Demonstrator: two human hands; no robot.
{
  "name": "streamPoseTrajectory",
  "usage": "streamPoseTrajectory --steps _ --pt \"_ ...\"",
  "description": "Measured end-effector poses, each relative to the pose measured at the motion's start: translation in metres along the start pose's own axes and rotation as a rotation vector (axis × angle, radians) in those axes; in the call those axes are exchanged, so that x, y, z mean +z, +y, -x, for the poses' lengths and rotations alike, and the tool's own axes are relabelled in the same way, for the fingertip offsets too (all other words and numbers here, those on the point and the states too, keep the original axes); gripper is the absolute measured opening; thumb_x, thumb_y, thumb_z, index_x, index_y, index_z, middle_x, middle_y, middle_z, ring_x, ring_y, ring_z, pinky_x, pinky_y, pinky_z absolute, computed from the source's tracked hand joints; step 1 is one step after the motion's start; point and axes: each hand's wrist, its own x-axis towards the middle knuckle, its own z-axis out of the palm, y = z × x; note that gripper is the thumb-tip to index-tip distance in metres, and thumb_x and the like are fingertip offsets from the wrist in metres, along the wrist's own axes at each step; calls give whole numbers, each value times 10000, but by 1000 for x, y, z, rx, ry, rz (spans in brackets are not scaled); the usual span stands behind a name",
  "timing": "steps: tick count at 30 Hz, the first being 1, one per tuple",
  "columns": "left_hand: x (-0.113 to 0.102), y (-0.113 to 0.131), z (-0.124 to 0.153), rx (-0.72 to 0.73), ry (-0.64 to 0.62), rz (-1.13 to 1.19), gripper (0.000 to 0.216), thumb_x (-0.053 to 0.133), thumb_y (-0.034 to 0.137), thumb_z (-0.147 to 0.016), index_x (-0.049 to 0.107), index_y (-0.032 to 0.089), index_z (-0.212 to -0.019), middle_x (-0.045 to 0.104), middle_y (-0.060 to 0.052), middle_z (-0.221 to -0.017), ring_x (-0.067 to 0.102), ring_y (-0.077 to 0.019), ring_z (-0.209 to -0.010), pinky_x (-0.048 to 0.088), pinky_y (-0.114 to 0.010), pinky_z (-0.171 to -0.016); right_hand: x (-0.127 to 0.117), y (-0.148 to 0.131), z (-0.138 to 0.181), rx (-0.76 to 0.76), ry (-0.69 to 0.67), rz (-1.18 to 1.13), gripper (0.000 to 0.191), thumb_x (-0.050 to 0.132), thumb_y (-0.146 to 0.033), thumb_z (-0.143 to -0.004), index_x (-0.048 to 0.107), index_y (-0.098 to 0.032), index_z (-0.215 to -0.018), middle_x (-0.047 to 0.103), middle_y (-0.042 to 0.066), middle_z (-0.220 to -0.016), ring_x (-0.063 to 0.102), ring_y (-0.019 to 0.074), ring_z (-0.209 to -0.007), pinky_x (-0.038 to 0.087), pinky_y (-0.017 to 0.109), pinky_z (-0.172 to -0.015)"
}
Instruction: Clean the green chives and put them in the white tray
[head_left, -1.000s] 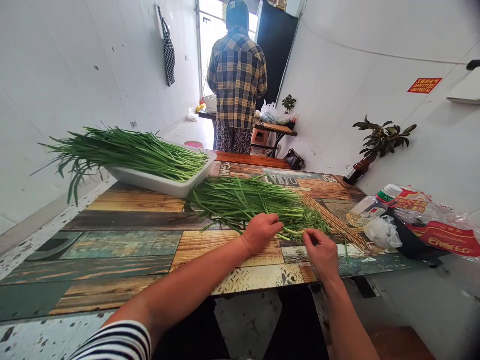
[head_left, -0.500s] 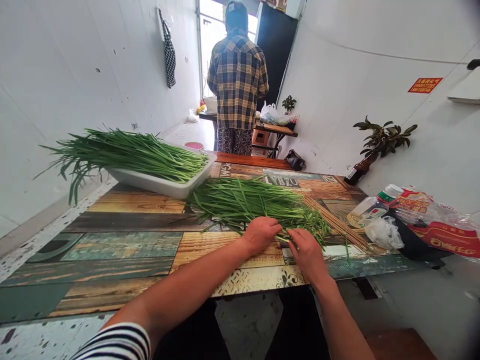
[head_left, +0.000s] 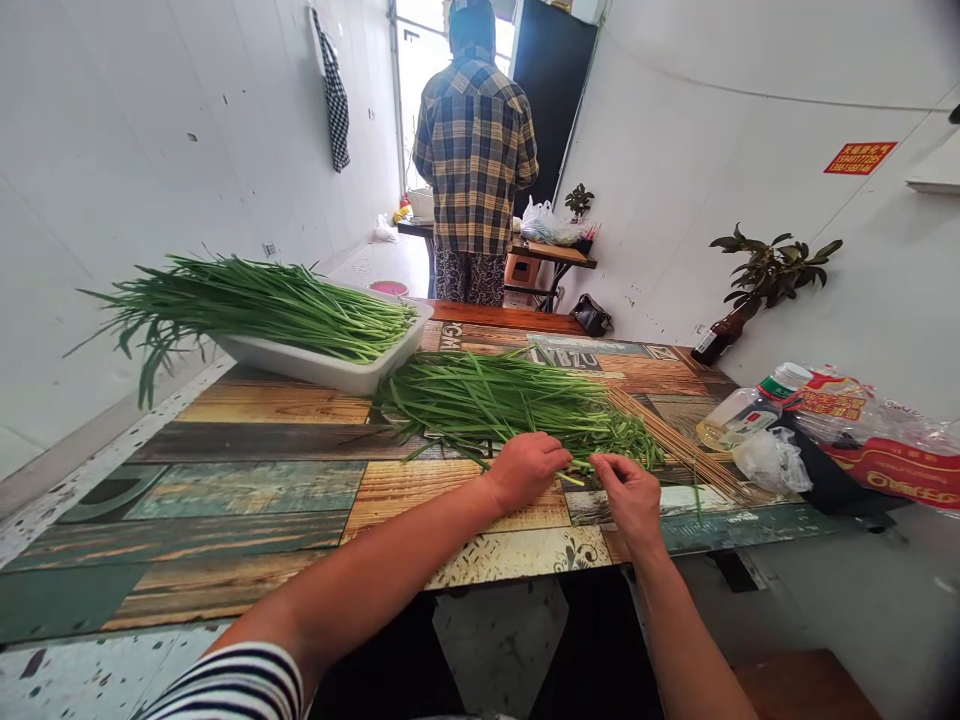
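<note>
A loose pile of green chives (head_left: pixel 502 400) lies across the patterned table (head_left: pixel 247 480). My left hand (head_left: pixel 525 468) rests on the near edge of the pile, fingers curled over a few stalks. My right hand (head_left: pixel 630 490) is just to its right, fingers pinched on the cut ends of the same stalks. A bundle of thin bamboo skewers (head_left: pixel 675 440) lies beside the pile on the right. A white tray (head_left: pixel 330 370) heaped with more chives (head_left: pixel 255 305) sits at the back left.
A person in a plaid shirt (head_left: pixel 474 150) stands with their back to me beyond the table. At the right edge sit a plastic bottle (head_left: pixel 739 412), plastic bags (head_left: pixel 862 430) and a potted plant (head_left: pixel 765 275). White walls run along both sides.
My right hand moved left to meet the left hand at the chives, then drew back slightly to the right. The left hand stayed on the pile.
</note>
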Motion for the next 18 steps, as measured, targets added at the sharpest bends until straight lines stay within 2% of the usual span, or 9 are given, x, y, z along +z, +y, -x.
streamPoseTrajectory --steps 4,7,12,14,16,18 --pt "1 1 0 -23 11 -26 201 462 247 -921 639 171 -863 616 -35 -755 551 -155 -715 411 -275 -619 0 2 -4 -146 41 163 378 557 -506 -827 662 -163 -708 653 51 -706 572 171 -661 416 286 -646" --pt "0 0 0 -53 9 -49 200 457 219 -917 638 171 -846 617 -39 -747 553 -158 -719 411 -278 -633 -3 14 -10 -225 118 316 401 511 -516 -857 638 -164 -714 634 53 -708 549 167 -664 395 287 -661" --pt "-1 -1 0 -109 19 -71 169 470 191 -901 631 170 -855 627 -39 -763 541 -166 -736 402 -290 -663 -15 27 -27 -120 225 431 483 520 -601 -814 559 -182 -577 545 20 -558 466 150 -536 356 286 -584" --pt "-3 0 0 -117 19 -81 177 459 195 -907 626 170 -853 621 -39 -757 525 -168 -733 391 -296 -674 -17 26 -35 -155 200 439 446 524 -585 -812 599 -179 -644 576 36 -607 485 161 -558 376 294 -596" --pt "-4 1 -1 -131 15 -95 196 442 211 -919 618 172 -841 610 -36 -732 509 -171 -731 376 -306 -689 -15 26 -44 -267 139 438 386 493 -521 -840 648 -168 -817 633 75 -755 531 185 -643 412 314 -645" --pt "-6 2 -2 -151 22 -105 216 426 233 -931 608 179 -827 602 -31 -715 501 -179 -758 361 -318 -709 -12 27 -51 -354 75 453 341 462 -447 -859 648 -164 -899 647 97 -833 553 208 -722 430 341 -694"
